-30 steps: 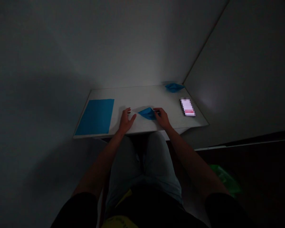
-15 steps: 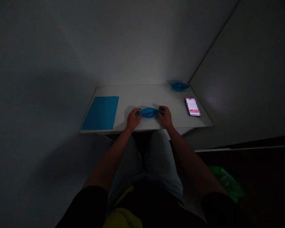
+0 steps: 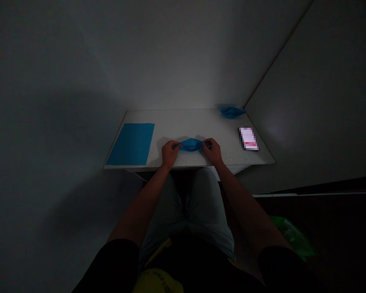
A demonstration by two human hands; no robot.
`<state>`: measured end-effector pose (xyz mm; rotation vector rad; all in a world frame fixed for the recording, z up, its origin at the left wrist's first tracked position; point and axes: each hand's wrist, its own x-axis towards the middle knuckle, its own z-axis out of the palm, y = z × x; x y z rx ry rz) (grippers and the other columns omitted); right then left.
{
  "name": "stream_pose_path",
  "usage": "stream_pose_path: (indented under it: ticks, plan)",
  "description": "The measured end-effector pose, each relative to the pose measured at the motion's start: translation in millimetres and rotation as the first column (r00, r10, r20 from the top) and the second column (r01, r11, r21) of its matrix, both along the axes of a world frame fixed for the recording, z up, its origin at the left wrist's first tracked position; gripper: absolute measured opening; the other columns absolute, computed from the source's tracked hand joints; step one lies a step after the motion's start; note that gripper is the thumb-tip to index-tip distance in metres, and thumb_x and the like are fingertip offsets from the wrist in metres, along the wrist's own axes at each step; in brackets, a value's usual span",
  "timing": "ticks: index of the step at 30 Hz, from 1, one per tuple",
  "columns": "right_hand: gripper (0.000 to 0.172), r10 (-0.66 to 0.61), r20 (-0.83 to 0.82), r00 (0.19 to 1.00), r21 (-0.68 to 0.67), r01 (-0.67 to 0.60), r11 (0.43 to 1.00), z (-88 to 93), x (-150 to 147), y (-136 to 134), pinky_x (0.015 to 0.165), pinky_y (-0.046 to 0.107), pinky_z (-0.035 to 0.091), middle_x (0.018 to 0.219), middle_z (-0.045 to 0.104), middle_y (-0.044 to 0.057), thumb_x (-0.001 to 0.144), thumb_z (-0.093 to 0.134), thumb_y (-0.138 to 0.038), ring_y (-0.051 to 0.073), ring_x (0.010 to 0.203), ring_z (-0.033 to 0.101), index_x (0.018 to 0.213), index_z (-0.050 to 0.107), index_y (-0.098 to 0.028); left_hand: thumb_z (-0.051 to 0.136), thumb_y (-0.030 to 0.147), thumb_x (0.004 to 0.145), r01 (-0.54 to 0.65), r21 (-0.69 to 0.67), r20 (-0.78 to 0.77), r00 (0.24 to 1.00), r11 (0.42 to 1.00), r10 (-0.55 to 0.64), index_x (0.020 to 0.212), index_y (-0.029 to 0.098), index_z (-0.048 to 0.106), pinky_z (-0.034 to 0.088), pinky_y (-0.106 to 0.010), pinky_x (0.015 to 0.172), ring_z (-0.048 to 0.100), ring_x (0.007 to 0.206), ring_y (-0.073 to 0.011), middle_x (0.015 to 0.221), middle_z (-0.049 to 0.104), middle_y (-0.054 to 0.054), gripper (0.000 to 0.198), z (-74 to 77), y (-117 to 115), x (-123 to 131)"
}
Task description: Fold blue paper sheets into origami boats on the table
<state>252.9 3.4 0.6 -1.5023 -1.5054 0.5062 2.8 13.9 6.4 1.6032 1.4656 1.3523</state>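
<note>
Head cam: the folded blue paper (image 3: 190, 144) is pinched at both ends, fingers closed on it, by the left hand (image 3: 171, 153) and right hand (image 3: 212, 150), near the white table's (image 3: 189, 122) front edge. A flat blue sheet (image 3: 131, 143) is seen at left, a blue paper boat (image 3: 232, 112) upper right, a blurred phone (image 3: 248, 138) right.

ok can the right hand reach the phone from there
Probably yes: the right hand sits close to the phone, with nothing between them on the table. It is pinching the folded blue paper, so it would likely let go first.
</note>
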Motion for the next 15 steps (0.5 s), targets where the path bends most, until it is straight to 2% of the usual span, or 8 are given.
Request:
stream_pose_path:
  ticks: [4,9,12,15]
  plan:
    - [0.038,0.022,0.021,1.000,0.015,-0.022,1.000,0.2,-1.3,0.7,0.084,0.038,0.055,0.098,0.074,0.008,0.095,0.056,-0.058,0.022,0.083,0.065,0.101,0.068,-0.023,0.073,0.046,0.097,0.020,0.014,-0.052,0.998,1.000,-0.019,0.089,0.022,0.079,0.055,-0.035,0.081,0.071,0.079,-0.0222,0.088,0.079,-0.006,0.026,1.5,-3.2,1.7]
    - [0.040,0.013,0.029,0.999,0.007,-0.014,1.000,0.9,-2.0,2.5,0.085,0.038,0.055,0.095,0.074,0.008,0.100,0.047,-0.059,0.024,0.086,0.066,0.097,0.067,-0.024,0.065,0.047,0.102,0.024,0.066,-0.006,1.000,0.998,-0.024,0.107,0.024,0.081,0.057,-0.037,0.087,0.073,0.094,-0.0244,0.108,0.080,-0.009,0.028,7.1,-6.0,2.3]
    - [0.041,0.001,0.038,0.999,0.002,-0.002,1.000,1.0,-1.0,3.4,0.085,0.039,0.055,0.091,0.073,0.008,0.099,0.046,-0.059,0.024,0.085,0.066,0.094,0.066,-0.024,0.066,0.049,0.102,0.024,0.129,0.034,0.999,0.991,-0.029,0.105,0.023,0.081,0.058,-0.037,0.092,0.069,0.109,-0.0250,0.115,0.075,-0.011,0.030,8.9,-5.4,0.5]
    - [0.041,-0.011,0.023,1.000,-0.008,0.011,1.000,1.0,-0.2,4.2,0.085,0.039,0.055,0.092,0.074,0.009,0.099,0.046,-0.059,0.025,0.086,0.067,0.096,0.066,-0.023,0.070,0.051,0.098,0.000,0.120,0.098,0.995,0.993,-0.012,0.100,0.022,0.080,0.059,-0.033,0.086,0.066,0.113,-0.0240,0.121,0.067,-0.012,0.031,6.6,-5.9,-2.4]
